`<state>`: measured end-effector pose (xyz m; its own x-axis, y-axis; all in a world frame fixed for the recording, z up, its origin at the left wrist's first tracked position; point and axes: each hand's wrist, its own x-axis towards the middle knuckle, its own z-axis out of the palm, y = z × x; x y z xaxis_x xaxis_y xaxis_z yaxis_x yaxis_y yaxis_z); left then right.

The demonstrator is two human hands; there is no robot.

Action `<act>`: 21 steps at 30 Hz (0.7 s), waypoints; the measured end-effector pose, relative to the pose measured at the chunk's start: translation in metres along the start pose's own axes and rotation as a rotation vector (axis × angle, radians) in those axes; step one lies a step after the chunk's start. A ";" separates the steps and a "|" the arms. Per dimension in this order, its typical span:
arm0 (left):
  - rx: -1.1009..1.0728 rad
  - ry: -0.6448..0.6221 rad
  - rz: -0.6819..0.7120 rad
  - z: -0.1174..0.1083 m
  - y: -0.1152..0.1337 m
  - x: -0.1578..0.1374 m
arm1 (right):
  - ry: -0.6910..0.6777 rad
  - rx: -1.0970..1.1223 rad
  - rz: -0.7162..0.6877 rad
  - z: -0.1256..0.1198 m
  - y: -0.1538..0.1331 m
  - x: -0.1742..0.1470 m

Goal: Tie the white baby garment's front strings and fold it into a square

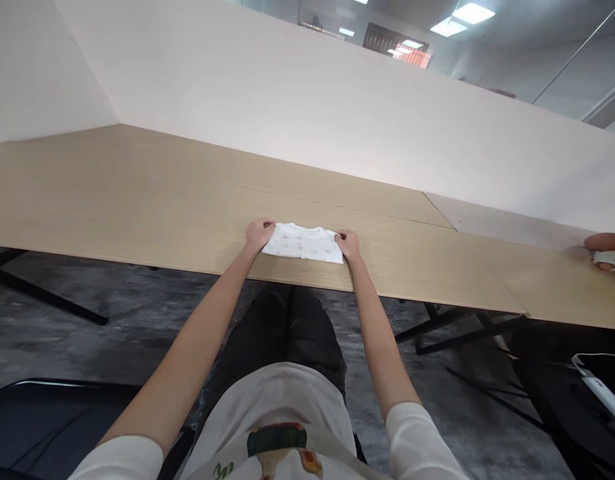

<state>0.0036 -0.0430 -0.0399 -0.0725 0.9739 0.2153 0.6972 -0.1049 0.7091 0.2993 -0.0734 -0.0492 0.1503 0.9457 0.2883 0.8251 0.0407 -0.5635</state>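
- Here, the bare left hand [260,233] is pinching one end of a folded white printed-fabric garment [301,243].
- The bare right hand [349,245] is pinching the other.
- It is lying on a long tan table [187,193].

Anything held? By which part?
Folded white garment, apparently pinched at its two ends: left hand on one, right hand on the other.

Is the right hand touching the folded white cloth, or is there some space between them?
Touching: in the head view, the right hand overlaps the right end of the folded white cloth, with no gap.
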 end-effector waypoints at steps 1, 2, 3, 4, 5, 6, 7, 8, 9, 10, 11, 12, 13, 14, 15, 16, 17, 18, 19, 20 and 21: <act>-0.001 0.003 -0.001 0.000 0.000 0.000 | 0.002 -0.002 -0.009 0.000 0.001 0.000; -0.003 0.006 0.001 0.001 -0.001 0.001 | 0.002 -0.002 -0.018 0.001 0.001 0.000; -0.004 0.008 0.003 0.001 -0.001 0.001 | 0.002 -0.001 -0.025 0.001 0.002 0.000; -0.006 0.008 0.004 0.001 -0.001 0.001 | 0.002 -0.001 -0.031 0.001 0.002 0.000; -0.008 0.007 0.005 0.001 -0.001 0.001 | 0.002 0.000 -0.032 0.001 0.003 0.000; -0.009 0.004 0.004 0.000 -0.001 0.001 | 0.002 0.000 -0.031 0.002 0.003 0.000; -0.010 0.002 0.003 0.000 -0.001 0.001 | 0.004 0.000 -0.028 0.002 0.003 0.001; -0.009 0.004 0.003 0.000 0.000 0.001 | 0.005 0.000 -0.025 0.002 0.004 0.001; -0.007 0.008 0.003 0.000 0.000 0.000 | 0.006 0.001 -0.022 0.002 0.004 0.001; -0.006 0.012 0.004 0.000 0.000 0.000 | 0.009 0.002 -0.020 0.002 0.005 0.001; -0.005 0.016 0.005 0.000 0.000 0.000 | 0.012 0.004 -0.019 0.003 0.005 0.002; -0.004 0.018 0.006 0.000 0.000 0.000 | 0.016 0.007 -0.020 0.003 0.006 0.002; -0.005 0.016 0.008 0.000 0.000 0.000 | 0.019 0.010 -0.021 0.004 0.006 0.003; -0.005 0.012 0.010 -0.001 0.000 0.000 | 0.022 0.013 -0.021 0.004 0.007 0.003; -0.006 0.007 0.011 -0.001 0.000 0.000 | 0.023 0.016 -0.023 0.005 0.007 0.003; -0.005 0.005 0.011 -0.001 0.000 0.000 | 0.023 0.018 -0.025 0.005 0.008 0.003; -0.004 0.006 0.011 -0.001 0.000 0.000 | 0.022 0.020 -0.027 0.006 0.008 0.004; -0.003 0.008 0.011 -0.001 0.000 0.000 | 0.022 0.020 -0.029 0.006 0.008 0.004; -0.001 0.011 0.010 -0.001 0.001 0.000 | 0.022 0.019 -0.030 0.006 0.008 0.004; 0.002 0.013 0.008 -0.001 0.001 -0.001 | 0.022 0.017 -0.030 0.005 0.008 0.004; 0.004 0.014 0.007 -0.001 0.001 -0.001 | 0.022 0.013 -0.029 0.005 0.008 0.003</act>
<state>0.0034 -0.0440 -0.0386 -0.0771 0.9702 0.2295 0.7006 -0.1111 0.7049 0.3033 -0.0681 -0.0566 0.1382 0.9367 0.3216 0.8222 0.0725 -0.5646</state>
